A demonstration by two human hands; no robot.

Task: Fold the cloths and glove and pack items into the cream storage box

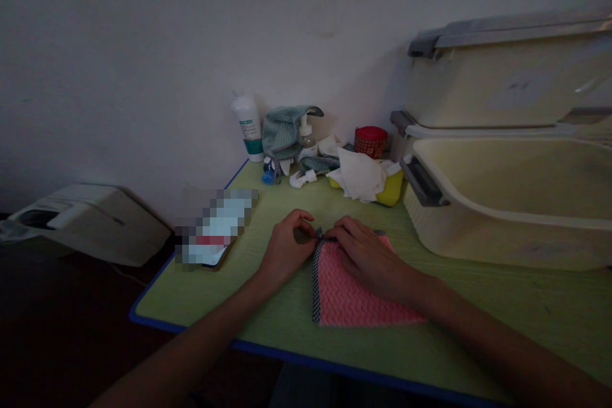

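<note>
A pink cleaning cloth (354,303) with a black-and-white checked border lies on the green table (282,325) in front of me. At its far left corner my left hand (289,242) pinches the checked edge between thumb and forefinger. My right hand (366,255) rests over the upper part of the cloth, its fingertips closed on the same edge close to the left hand. The right hand and wrist hide part of the cloth. A small bit of the border stands up between the two hands.
Behind are a white bottle (247,127), a grey-green cloth (282,134), a pump bottle (306,134), tissues (361,175) and a red lidded basket (370,142). Cream storage bins (502,236) stand right. A blurred phone-like object (220,226) lies left. A white bin (105,223) sits beyond the table's left edge.
</note>
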